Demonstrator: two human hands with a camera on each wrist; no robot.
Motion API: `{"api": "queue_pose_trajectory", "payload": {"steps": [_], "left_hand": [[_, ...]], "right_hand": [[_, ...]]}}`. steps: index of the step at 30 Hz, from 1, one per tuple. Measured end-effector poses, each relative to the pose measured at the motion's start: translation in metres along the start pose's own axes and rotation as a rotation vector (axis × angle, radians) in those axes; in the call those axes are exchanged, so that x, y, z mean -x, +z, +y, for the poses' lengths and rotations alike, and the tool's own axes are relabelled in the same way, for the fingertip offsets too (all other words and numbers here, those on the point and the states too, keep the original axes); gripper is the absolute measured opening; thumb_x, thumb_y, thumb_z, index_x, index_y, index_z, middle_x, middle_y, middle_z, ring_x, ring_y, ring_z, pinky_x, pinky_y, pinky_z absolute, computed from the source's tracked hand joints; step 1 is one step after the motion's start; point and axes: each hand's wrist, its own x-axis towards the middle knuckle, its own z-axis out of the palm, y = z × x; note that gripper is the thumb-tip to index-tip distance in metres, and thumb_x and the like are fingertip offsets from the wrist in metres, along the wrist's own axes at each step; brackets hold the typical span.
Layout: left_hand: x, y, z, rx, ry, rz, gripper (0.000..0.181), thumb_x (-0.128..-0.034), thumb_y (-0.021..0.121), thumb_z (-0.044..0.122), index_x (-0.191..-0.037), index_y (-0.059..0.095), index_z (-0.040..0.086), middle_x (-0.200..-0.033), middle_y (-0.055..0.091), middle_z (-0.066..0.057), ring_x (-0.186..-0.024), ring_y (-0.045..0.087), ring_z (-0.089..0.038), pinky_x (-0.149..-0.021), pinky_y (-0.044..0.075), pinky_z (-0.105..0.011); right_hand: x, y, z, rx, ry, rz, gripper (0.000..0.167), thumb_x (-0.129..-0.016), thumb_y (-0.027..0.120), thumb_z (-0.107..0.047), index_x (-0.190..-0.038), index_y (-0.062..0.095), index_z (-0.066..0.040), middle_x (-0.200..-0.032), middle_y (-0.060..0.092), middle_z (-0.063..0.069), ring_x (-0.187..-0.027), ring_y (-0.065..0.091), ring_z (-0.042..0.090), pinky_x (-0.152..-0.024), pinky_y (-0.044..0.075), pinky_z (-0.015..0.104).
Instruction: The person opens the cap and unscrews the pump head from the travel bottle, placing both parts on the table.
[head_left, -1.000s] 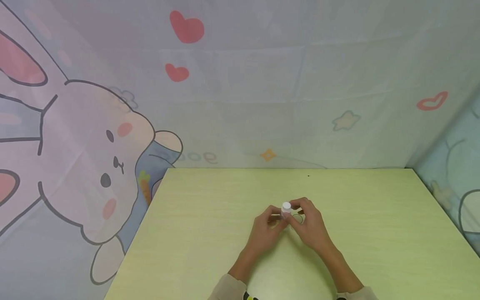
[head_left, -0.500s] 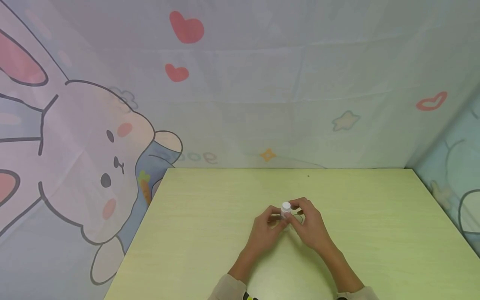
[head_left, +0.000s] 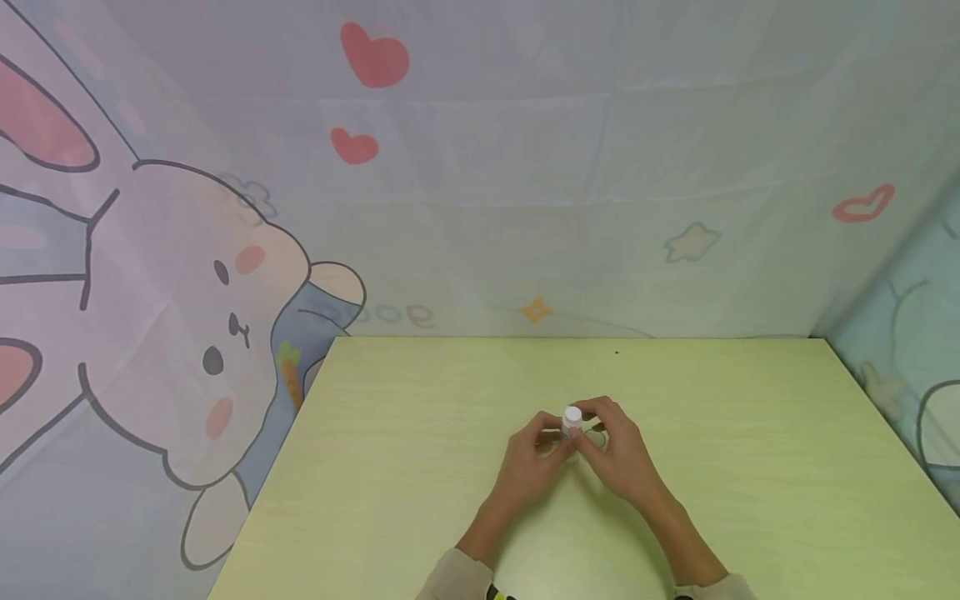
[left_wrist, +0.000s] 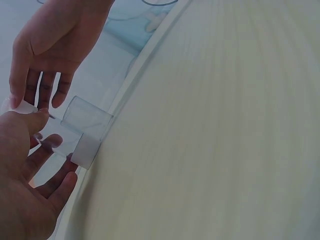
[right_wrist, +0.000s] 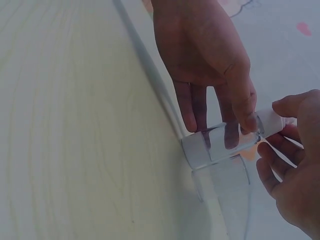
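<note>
A small clear bottle (right_wrist: 220,140) with a white cap (head_left: 573,413) and a whitish band at its bottom stands upright on the table. My left hand (head_left: 528,462) holds the bottle's body between thumb and fingers. At the top, the thumb and index finger of my right hand (head_left: 618,457) pinch the white cap, as the right wrist view shows. Right beside the bottle is a clear cylindrical cup (left_wrist: 89,117), partly hidden by the right hand in the head view. Whether cup and bottle touch, I cannot tell.
The pale wooden table (head_left: 390,467) extends around both hands. A tiny dark speck (head_left: 617,352) lies near its back edge. Behind the table hangs a printed cloth (head_left: 480,167) with a rabbit and hearts, and more cloth hangs at the right side.
Both hands and the bottle stay almost in place. Only the right thumb and fingers have shifted slightly at the bottle's top.
</note>
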Motion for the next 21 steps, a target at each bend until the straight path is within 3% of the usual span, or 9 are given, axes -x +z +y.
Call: {"api": "queue_pose_trajectory", "payload": {"steps": [12, 21], "left_hand": [[0.0006, 0.0008, 0.0022, 0.004, -0.017, 0.013, 0.021, -0.1021, 0.074, 0.033, -0.119, 0.068, 0.021, -0.129, 0.071, 0.003, -0.116, 0.071, -0.022, -0.103, 0.058, -0.04], [0.0009, -0.0004, 0.0018, -0.009, -0.029, -0.009, 0.023, -0.1024, 0.073, 0.039, -0.12, 0.066, 0.026, -0.129, 0.07, 0.008, -0.118, 0.07, -0.018, -0.104, 0.056, -0.037]], "right_hand": [[0.0004, 0.0012, -0.0014, -0.038, 0.121, 0.046, 0.031, -0.094, 0.084, -0.018, -0.118, 0.065, -0.011, -0.113, 0.066, -0.001, -0.106, 0.061, 0.02, -0.087, 0.056, 0.052], [0.0004, 0.0002, 0.0, -0.03, 0.093, 0.035, 0.028, -0.095, 0.082, -0.017, -0.117, 0.066, -0.012, -0.113, 0.067, -0.002, -0.106, 0.062, 0.024, -0.087, 0.057, 0.052]]}}
